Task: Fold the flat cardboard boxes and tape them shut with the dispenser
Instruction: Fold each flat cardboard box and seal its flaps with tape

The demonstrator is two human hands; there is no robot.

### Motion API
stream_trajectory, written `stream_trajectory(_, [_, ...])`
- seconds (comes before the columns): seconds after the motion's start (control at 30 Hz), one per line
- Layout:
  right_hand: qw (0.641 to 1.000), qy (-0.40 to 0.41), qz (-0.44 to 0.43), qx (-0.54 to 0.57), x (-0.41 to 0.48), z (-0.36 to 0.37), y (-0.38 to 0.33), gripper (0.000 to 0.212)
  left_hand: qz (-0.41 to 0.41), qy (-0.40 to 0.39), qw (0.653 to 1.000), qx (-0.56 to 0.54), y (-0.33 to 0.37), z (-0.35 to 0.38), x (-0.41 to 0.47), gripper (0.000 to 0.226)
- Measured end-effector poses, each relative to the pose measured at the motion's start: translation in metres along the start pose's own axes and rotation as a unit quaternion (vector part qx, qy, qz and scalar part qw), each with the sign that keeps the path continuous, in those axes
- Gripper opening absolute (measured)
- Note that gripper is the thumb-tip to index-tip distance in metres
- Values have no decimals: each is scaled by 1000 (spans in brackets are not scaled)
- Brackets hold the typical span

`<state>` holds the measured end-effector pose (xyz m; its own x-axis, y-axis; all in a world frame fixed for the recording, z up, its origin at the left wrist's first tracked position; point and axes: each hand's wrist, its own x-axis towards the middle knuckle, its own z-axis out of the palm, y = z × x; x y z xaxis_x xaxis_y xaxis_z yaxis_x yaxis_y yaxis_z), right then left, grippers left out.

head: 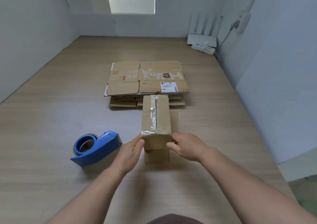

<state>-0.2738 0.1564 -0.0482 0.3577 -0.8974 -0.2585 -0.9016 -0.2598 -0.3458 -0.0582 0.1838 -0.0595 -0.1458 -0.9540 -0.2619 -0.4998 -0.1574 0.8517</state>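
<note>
Head view: a small brown box (pixel 156 119) sits in the middle of the counter (pixel 51 120), right in front of the person. Its long side runs straight away from the person, toward the pile of flat boxes (pixel 147 78) behind it. The far end of the box covers the front edge of that pile.

The box is wrinkled. A strip of shiny clear tape (pixel 153 117) runs down the middle of the top and folds over the near end. A thin dark gap shows beside the tape. 1 loose flap sticks out under the near end, and 1 more shows along the right side.

The left hand (pixel 132 150) pinches the near left corner of the box with thumb and fingers. The right hand (pixel 184 146) curls round the near right corner. Both hands hold the box.

The blue tape dispenser (pixel 96 146) lies on the counter to the left, near the left hand but not touching it. Its front end points toward the box.

The top flat box has big white letters and a white label (pixel 169 87).
</note>
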Motion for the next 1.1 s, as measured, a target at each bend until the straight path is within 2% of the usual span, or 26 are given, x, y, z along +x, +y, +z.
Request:
stream_trajectory(0.07, [1000,-25,-3,-2,0,-9,1,22,7,-53,999,8,-1,-11,4,44])
stream_trajectory(0.13, [1000,-17,9,18,4,-16,4,17,0,-70,997,45,-4,-21,11,42])
stream_trajectory(0.3, [997,43,15,66,6,-26,7,15,47,-31,984,172,2,-32,19,39])
stream_trajectory(0.37, [997,34,15,61,6,-29,6,19,60,-26,978,196,6,-33,20,37])
stream_trajectory(0.5, [999,-35,3,34,12,-35,3,35,64,-55,957,279,9,-28,28,27])
stream_trajectory(0.57, [999,-44,-8,-11,17,-35,1,40,58,-33,951,303,8,-25,31,25])
stream_trajectory(0.67, [998,14,-35,-58,23,-26,7,34,68,19,946,316,4,-18,32,28])
stream_trajectory(0.77, [981,129,-101,-104,19,-7,18,39,94,46,939,326,1,-11,32,23])
stream_trajectory(0.9, [978,181,-74,-70,20,8,22,32,172,109,929,309,-7,1,28,23])
stream_trajectory(1.0, [980,182,-67,-51,14,6,13,35,125,150,938,287,-9,10,25,25])
stream_trajectory(1.1, [994,92,40,-37,11,0,8,42,41,132,956,260,-5,15,16,29])
